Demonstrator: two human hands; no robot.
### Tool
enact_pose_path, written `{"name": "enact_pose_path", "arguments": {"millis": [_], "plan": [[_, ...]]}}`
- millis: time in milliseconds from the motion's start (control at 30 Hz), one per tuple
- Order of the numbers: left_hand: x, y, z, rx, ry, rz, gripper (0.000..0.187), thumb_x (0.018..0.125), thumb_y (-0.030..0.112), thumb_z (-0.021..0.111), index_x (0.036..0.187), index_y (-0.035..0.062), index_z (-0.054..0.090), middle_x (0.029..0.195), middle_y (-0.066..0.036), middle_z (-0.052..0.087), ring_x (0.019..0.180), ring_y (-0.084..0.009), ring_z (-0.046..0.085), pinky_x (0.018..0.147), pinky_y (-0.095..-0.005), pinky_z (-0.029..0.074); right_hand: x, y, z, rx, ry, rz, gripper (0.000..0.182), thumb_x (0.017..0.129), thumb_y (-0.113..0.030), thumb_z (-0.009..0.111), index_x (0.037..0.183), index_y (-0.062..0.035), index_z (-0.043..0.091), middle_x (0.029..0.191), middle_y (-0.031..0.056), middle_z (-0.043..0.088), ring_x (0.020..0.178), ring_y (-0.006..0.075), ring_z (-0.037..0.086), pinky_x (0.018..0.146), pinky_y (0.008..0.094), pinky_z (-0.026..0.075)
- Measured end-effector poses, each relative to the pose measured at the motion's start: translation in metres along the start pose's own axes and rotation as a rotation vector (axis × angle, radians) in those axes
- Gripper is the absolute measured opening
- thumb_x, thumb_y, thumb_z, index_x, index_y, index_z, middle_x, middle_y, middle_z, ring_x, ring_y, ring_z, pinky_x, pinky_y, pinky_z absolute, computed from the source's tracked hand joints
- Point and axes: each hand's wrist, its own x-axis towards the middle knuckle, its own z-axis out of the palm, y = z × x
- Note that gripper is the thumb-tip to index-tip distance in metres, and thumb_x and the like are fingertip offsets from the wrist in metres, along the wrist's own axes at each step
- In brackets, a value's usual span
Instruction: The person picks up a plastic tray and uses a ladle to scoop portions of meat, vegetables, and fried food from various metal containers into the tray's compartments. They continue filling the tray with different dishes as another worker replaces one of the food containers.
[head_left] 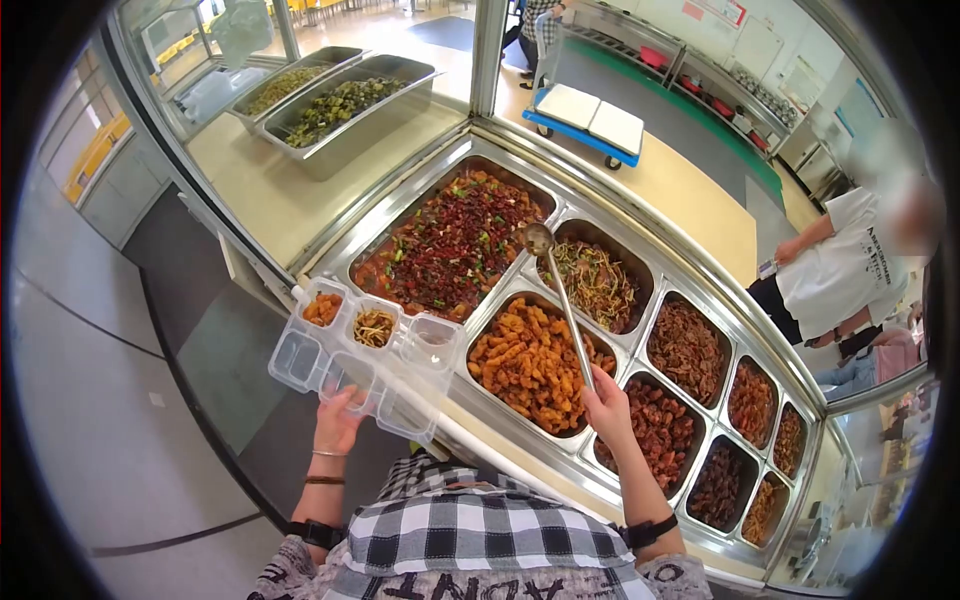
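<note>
My left hand point(340, 420) holds a clear plastic compartment tray point(385, 375) from below at its near edge. Orange-brown pieces point(322, 309) lie in its far left compartment, and noodle-like strips point(373, 328) in the one beside it. My right hand point(608, 408) is closed round the handle of a metal ladle point(568, 310). The ladle's bowl is over the edge of the pan of bean sprouts point(600, 275), near the large pan of red chili food point(455, 240). Below the handle is a pan of golden fried pieces point(530, 360).
Several more food pans, one with shredded meat point(687, 345), run to the right. Two steel pans point(345, 105) stand on the ledge at the back left. Beyond the counter are a blue cart point(585, 132) and a person in a white shirt point(850, 265). Window frames border the counter.
</note>
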Motion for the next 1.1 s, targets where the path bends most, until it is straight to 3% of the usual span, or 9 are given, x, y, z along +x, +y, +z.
{"name": "enact_pose_path", "arguments": {"millis": [167,233,333,367,533,600,767,867,1100], "plan": [[0.008,0.0,-0.013,0.019,0.018,-0.137,0.05,0.074,0.001,0.055,0.119,0.0112,0.035,0.107,-0.013,0.05,0.096,-0.0294,0.053,0.079,-0.051,0.046,0.075,-0.016,0.03,-0.413,0.047,-0.217,0.04,0.08,-0.008,0.052,0.118,-0.0006,0.044,0.083,0.0114,0.058,0.066,0.0176,0.053,0.06,0.0284,0.042],[0.001,0.011,-0.006,0.059,-0.014,-0.196,0.052,0.074,0.001,0.055,0.12,0.0108,0.034,0.109,-0.014,0.048,0.097,-0.0301,0.052,0.08,-0.0503,0.046,0.105,-0.025,0.038,-0.467,0.057,-0.268,0.038,0.079,-0.01,0.052,0.115,-0.0009,0.046,0.085,0.0195,0.057,0.074,0.0277,0.056,0.066,0.0339,0.042],[-0.002,0.016,0.0,0.109,-0.045,-0.256,0.054,0.073,0.002,0.055,0.122,0.0103,0.033,0.111,-0.015,0.046,0.098,-0.0315,0.051,0.08,-0.0492,0.047,0.141,-0.041,0.048,-0.553,0.069,-0.173,0.034,0.079,-0.01,0.05,0.112,-0.0004,0.048,0.088,0.0202,0.057,0.078,0.0341,0.055,0.068,0.0364,0.042],[-0.001,0.017,0.0,0.122,-0.046,-0.249,0.055,0.073,0.001,0.055,0.122,0.0102,0.032,0.111,-0.015,0.046,0.099,-0.0324,0.051,0.079,-0.0488,0.047,0.156,-0.033,0.048,-0.556,0.048,-0.24,0.031,0.079,-0.011,0.051,0.108,0.0015,0.05,0.068,0.0069,0.054,0.059,0.013,0.049,0.053,0.0281,0.039],[0.003,0.017,0.0,0.106,-0.073,-0.225,0.054,0.072,0.002,0.055,0.121,0.0097,0.034,0.113,-0.017,0.046,0.099,-0.0333,0.051,0.081,-0.0495,0.045,0.203,-0.015,0.065,-0.407,0.078,-0.163,0.025,0.081,-0.011,0.049,0.104,-0.0006,0.052,0.061,0.0032,0.05,0.048,0.0118,0.045,0.046,0.0264,0.036],[0.005,0.019,0.003,0.104,-0.058,-0.234,0.055,0.071,0.0,0.055,0.121,0.0094,0.034,0.111,-0.016,0.046,0.1,-0.0347,0.05,0.08,-0.0491,0.046,0.204,-0.02,0.074,-0.231,0.005,0.093,0.04,0.082,-0.012,0.05,0.119,0.0022,0.045,0.084,0.0106,0.06,0.067,0.019,0.055,0.061,0.0311,0.043],[0.007,0.023,0.007,0.132,-0.05,-0.223,0.055,0.071,0.001,0.056,0.121,0.0077,0.034,0.109,-0.015,0.046,0.096,-0.0343,0.052,0.079,-0.0485,0.046,0.169,-0.053,0.083,-0.085,-0.154,0.204,0.041,0.088,-0.009,0.041,0.129,-0.0074,0.037,0.061,0.0009,0.043,0.042,0.0091,0.041,0.039,0.0258,0.035],[0.008,0.025,0.012,0.149,-0.032,-0.237,0.056,0.071,0.001,0.057,0.121,0.0071,0.034,0.108,-0.015,0.047,0.096,-0.0338,0.053,0.079,-0.0482,0.046,0.159,-0.049,0.075,0.131,-0.226,0.24,0.042,0.088,-0.009,0.041,0.129,-0.0076,0.036,0.061,0.0009,0.042,0.042,0.0086,0.04,0.039,0.0259,0.036],[0.012,0.023,0.013,0.155,-0.032,-0.248,0.057,0.071,0.003,0.058,0.122,0.0073,0.033,0.107,-0.014,0.047,0.095,-0.0329,0.053,0.079,-0.0477,0.047,0.137,-0.071,0.07,0.008,-0.339,0.26,0.042,0.088,-0.008,0.04,0.129,-0.0036,0.033,0.061,-0.0011,0.04,0.042,0.0061,0.035,0.036,0.0221,0.03]]}}
